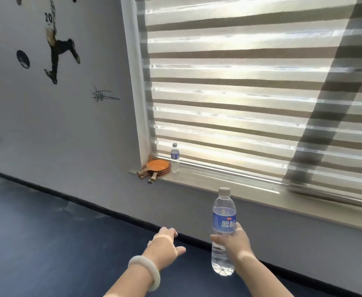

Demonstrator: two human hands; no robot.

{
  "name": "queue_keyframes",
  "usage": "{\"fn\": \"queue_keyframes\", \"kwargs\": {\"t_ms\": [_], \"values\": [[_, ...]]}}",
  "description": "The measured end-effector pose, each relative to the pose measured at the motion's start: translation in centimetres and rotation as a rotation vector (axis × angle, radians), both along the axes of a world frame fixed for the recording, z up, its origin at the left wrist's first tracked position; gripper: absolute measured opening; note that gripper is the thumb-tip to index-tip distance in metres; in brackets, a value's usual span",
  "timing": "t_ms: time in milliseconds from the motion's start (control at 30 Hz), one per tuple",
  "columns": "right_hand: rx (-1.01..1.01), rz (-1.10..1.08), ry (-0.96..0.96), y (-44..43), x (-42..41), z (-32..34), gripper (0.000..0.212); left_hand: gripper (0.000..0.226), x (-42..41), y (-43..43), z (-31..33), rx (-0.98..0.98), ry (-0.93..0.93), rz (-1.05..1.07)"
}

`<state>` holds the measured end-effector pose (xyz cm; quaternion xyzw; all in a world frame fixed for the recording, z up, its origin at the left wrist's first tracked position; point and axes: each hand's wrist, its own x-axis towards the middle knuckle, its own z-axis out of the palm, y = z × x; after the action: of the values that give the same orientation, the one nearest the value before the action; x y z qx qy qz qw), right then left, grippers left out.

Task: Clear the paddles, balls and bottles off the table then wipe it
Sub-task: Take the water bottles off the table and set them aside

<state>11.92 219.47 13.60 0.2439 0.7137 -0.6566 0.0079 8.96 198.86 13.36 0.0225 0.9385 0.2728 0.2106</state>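
In the head view, your right hand [233, 243] is gripping a water bottle [224, 221] upright at its middle, and your left hand [167, 243] is hovering open, holding nothing. The windowsill [229, 183] is lying ahead and above, nearer your right hand, with paddles [157, 167] and another bottle [175, 157] sitting at its far-left end.

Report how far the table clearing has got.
Done: paddles stacked on the windowsill beside one bottle. In hand: the right hand grips a second bottle, upright; the left hand is empty. Left: the table is out of view, so balls and wiping cannot be judged.
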Motion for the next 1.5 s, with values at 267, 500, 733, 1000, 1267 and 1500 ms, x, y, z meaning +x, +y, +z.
{"fn": "queue_keyframes", "kwargs": {"t_ms": [267,500,733,1000,1267,1500], "values": [[0.023,0.143,0.000,0.1,-21.9,-1.6,0.048,0.054,-17.8,0.2,-1.6,-0.003,0.000,0.161],[0.035,0.232,-0.074,-0.6,-36.5,-2.9,0.038,0.054,-28.3,0.0,-3.4,0.003,-0.061,0.280],[0.062,0.184,-0.132,-2.9,-46.5,-6.4,0.054,0.052,-38.1,-2.2,-5.7,0.011,-0.106,0.291],[0.178,0.060,-0.170,-3.9,-55.1,-9.8,0.061,0.054,-46.6,-4.7,-9.5,0.043,-0.184,0.259],[0.295,0.099,-0.235,-4.2,-62.3,-13.5,0.058,0.058,-50.8,-3.3,-12.1,0.112,-0.237,0.322],[0.243,0.126,-0.196,-3.6,-67.2,-15.4,0.055,0.054,-53.7,-2.3,-13.4,0.063,-0.308,0.413]]}}
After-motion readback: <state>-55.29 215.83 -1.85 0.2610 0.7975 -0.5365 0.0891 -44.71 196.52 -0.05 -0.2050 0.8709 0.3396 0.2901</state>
